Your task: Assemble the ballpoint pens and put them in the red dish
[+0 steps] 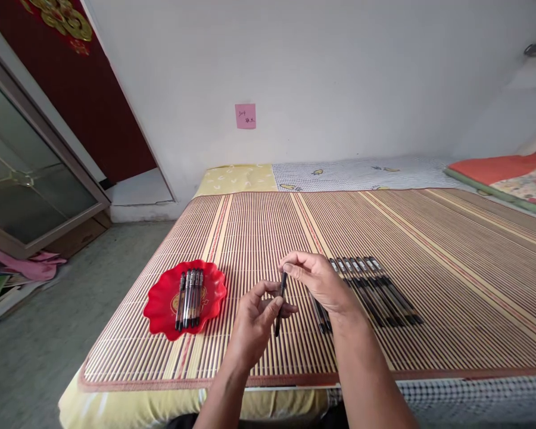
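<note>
A dark pen (282, 290) stands nearly upright between my two hands above the mat. My left hand (258, 319) grips its barrel between thumb and fingers. At the pen's top end, my right hand (317, 279) pinches with thumb and forefinger. Left of my hands, a red scalloped plate (157, 301) lies on the mat and carries several pens (190, 298) side by side. To the right is a row of several more pens (375, 289), laid parallel and slanting; my right wrist hides part of the row.
A striped bamboo mat (259, 226) covers the bed, whose front edge is close to me. Folded bedding (509, 179) rests at the far right. A pink note (245, 116) is stuck on the white wall (339, 77). A glass-paned door (22, 161) stands left.
</note>
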`<state>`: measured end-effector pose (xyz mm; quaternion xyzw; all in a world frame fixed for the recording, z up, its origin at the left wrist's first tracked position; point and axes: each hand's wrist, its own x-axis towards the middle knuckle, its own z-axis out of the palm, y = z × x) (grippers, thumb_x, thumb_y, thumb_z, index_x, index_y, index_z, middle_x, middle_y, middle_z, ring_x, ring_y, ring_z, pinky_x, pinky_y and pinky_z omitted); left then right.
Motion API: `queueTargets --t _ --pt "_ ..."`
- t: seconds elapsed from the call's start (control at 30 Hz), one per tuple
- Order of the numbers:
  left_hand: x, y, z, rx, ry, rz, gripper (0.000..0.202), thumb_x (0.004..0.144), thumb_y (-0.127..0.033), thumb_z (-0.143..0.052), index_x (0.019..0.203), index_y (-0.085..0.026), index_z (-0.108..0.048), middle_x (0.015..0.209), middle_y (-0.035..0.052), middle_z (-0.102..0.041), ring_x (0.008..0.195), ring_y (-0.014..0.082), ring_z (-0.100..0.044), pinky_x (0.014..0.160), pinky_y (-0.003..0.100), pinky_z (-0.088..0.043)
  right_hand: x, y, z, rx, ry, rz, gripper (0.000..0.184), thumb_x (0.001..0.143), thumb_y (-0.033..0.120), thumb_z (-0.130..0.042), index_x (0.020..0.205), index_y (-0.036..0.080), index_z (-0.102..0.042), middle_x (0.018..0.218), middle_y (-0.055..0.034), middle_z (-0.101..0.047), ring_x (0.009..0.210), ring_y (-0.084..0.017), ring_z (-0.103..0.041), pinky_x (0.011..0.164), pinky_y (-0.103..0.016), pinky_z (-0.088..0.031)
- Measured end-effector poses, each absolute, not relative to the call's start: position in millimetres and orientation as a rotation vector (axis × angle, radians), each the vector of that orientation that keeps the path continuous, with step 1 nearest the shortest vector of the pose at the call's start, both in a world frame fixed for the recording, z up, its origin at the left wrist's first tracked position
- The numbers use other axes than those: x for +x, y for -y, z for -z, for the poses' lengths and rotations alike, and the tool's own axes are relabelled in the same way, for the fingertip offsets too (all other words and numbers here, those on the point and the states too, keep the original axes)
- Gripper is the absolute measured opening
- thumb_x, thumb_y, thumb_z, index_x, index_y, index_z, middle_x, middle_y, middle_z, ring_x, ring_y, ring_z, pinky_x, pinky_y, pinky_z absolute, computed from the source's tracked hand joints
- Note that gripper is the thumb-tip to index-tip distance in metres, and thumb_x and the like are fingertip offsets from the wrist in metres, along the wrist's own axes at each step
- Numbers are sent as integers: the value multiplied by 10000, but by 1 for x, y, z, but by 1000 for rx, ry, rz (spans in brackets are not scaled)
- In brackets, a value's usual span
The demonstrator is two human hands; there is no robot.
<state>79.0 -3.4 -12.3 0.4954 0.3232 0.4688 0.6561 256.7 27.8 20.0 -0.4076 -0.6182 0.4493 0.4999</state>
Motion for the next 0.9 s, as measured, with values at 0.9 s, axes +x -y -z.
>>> queueTargets --t 0.9 --pt "63 -17 22 965 -918 -1210 346 762 -316 -830 987 -141 -632 813 -28 -632 642 127 -727 649 241 -577 250 -60 44 -2150 1744 -512 210 867 207 -725 1066 140 -709 1131 -179 -738 959 -271 -705 735 -319 -437"
